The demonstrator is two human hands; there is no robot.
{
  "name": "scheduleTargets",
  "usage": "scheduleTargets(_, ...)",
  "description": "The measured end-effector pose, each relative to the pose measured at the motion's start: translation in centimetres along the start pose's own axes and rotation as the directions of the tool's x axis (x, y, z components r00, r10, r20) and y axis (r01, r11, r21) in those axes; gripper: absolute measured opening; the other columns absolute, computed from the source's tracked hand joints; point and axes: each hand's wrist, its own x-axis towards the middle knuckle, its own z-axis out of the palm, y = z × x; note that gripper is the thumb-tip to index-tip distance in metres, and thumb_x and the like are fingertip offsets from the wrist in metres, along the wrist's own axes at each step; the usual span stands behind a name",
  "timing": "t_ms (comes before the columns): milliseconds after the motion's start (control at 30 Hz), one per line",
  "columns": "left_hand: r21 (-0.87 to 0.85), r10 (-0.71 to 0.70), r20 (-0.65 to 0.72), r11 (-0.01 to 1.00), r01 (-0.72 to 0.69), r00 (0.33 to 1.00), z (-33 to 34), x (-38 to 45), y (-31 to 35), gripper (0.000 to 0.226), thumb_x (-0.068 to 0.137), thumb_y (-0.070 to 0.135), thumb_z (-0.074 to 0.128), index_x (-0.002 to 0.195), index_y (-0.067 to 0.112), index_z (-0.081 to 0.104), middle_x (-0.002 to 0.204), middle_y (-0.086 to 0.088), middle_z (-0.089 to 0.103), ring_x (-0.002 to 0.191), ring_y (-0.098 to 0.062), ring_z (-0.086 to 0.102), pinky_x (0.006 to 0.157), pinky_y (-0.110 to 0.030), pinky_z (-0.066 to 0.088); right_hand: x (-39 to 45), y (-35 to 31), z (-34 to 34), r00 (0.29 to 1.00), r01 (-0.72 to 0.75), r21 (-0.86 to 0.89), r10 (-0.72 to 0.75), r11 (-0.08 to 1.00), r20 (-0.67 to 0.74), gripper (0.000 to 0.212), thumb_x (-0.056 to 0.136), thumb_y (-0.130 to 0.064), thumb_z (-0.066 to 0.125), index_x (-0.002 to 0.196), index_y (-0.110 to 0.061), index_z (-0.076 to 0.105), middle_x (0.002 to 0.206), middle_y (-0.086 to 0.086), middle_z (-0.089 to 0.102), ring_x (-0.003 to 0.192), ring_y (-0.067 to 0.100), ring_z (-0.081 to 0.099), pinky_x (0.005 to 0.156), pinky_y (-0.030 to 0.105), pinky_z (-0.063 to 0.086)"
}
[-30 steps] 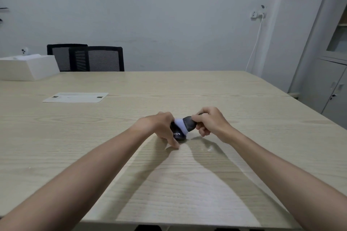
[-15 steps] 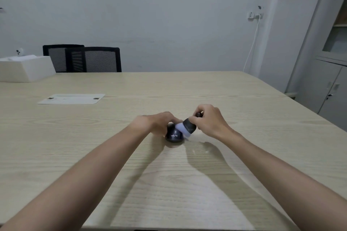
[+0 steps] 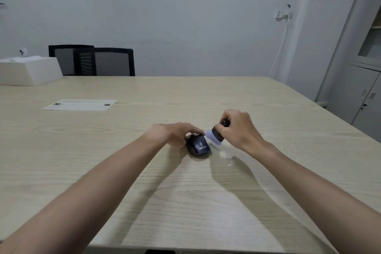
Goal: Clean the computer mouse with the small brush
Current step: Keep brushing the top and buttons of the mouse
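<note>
Curling round the dark handle of the small brush (image 3: 216, 136), the right hand (image 3: 237, 130) holds it tilted, pale bristles pointing down-left, just beside the computer mouse (image 3: 198, 145). The left hand (image 3: 175, 133) grips the mouse's far left side, fingers bent over it, keeping it flat on the tabletop (image 3: 185, 202). White lettering on the mouse's near end reads "WISE". Far left, an open white box (image 3: 28, 70) holds something white I cannot make out.
</note>
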Motion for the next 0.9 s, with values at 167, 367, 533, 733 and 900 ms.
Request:
scheduleTargets(167,-0.003,-0.122,0.011,0.993,0.122,0.993,-0.9,-0.3,-0.1,0.07,0.079,0.017,0.076,0.14,0.041,0.051,0.131,0.014,0.057,0.11,-0.015,0.057,0.099,-0.043,0.049,-1.3,-0.8,0.3,0.999,0.016,0.163,-0.022,0.987,0.037,0.014,0.081,-0.015,0.069,0.068,-0.016,0.064,0.058,-0.012,0.06,0.054,0.003,0.056,0.051,0.011,0.037)
scheduleTargets(367,0.051,-0.222,-0.077,0.973,0.226,0.972,-0.7,-0.1,0.0,0.053,0.066,0.045,0.08,0.113,0.026,0.067,0.114,0.004,0.064,0.102,-0.021,0.065,0.09,-0.045,0.055,-0.2,0.2,0.6,0.997,-0.065,0.064,0.068,0.996,-0.046,0.011,0.084,-0.014,0.063,0.075,-0.008,0.062,0.074,0.003,0.065,0.07,0.02,0.061,0.061,0.034,0.051)
scheduleTargets(533,0.038,-0.265,-0.13,0.962,0.272,0.955,-0.4,-0.3,0.6,0.048,0.066,0.046,0.081,0.102,0.018,0.067,0.101,0.001,0.059,0.093,-0.024,0.069,0.07,-0.034,0.053,-0.9,-0.7,1.1,1.0,0.015,0.156,-0.013,0.988,-0.015,0.011,0.083,-0.015,0.068,0.074,-0.009,0.064,0.068,-0.003,0.064,0.063,0.009,0.057,0.056,0.019,0.04)
scheduleTargets(733,0.006,-0.293,-0.158,0.955,0.297,0.943,-0.2,-0.9,1.0,0.053,0.059,0.055,0.083,0.093,0.016,0.072,0.1,0.001,0.053,0.09,-0.025,0.07,0.058,-0.028,0.045,-1.5,1.0,1.3,0.994,-0.026,-0.01,0.025,1.0,-0.109,0.018,0.086,-0.019,0.063,0.076,-0.009,0.053,0.068,0.006,0.06,0.061,0.024,0.057,0.052,0.037,0.045)
scheduleTargets(900,-0.022,-0.276,-0.137,0.961,0.275,0.951,-0.5,-1.0,1.0,0.056,0.056,0.06,0.086,0.085,0.013,0.074,0.083,0.002,0.056,0.089,-0.024,0.07,0.058,-0.029,0.047,-2.8,0.2,2.2,0.987,0.159,0.154,-0.163,0.975,0.008,0.02,0.082,-0.019,0.074,0.071,-0.015,0.058,0.064,-0.001,0.063,0.054,0.008,0.054,0.05,0.017,0.039)
